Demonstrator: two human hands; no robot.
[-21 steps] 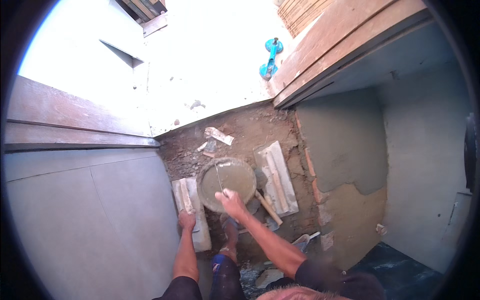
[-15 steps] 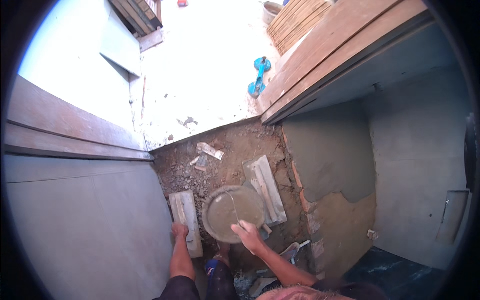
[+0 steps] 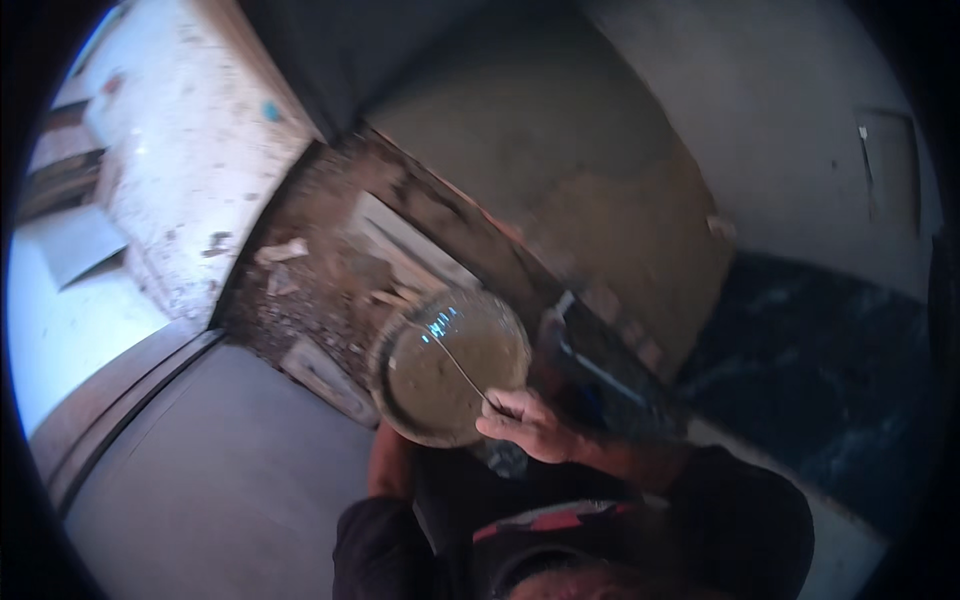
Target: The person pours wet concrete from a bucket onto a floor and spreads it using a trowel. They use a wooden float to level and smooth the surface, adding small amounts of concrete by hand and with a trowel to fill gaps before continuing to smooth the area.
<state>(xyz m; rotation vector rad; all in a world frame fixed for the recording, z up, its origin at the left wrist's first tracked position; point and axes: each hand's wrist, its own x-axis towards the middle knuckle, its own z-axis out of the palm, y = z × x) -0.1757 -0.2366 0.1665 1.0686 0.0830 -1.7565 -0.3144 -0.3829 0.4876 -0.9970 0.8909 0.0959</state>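
My right hand is closed around the thin wire handle of a round bucket. Greyish-brown wet mortar fills the bucket, with bright glints on its surface. My left forearm reaches up to the bucket's near left side; the bucket hides the fingers, so I cannot tell their grip. Beyond the bucket, a long plastering float lies on the dirt. A second plastering float rests by the left wall, partly covered by the bucket.
Rubble and broken pieces cover the dirt strip. A pale floor borders it at far left. To the right lie a mortar-coated surface and a dark marbled slab. A grey panel stands at left.
The view has swung to the right. My left hand has left the float and moved to the bucket's side. My right hand still grips the handle, and the bucket is nearer my body.
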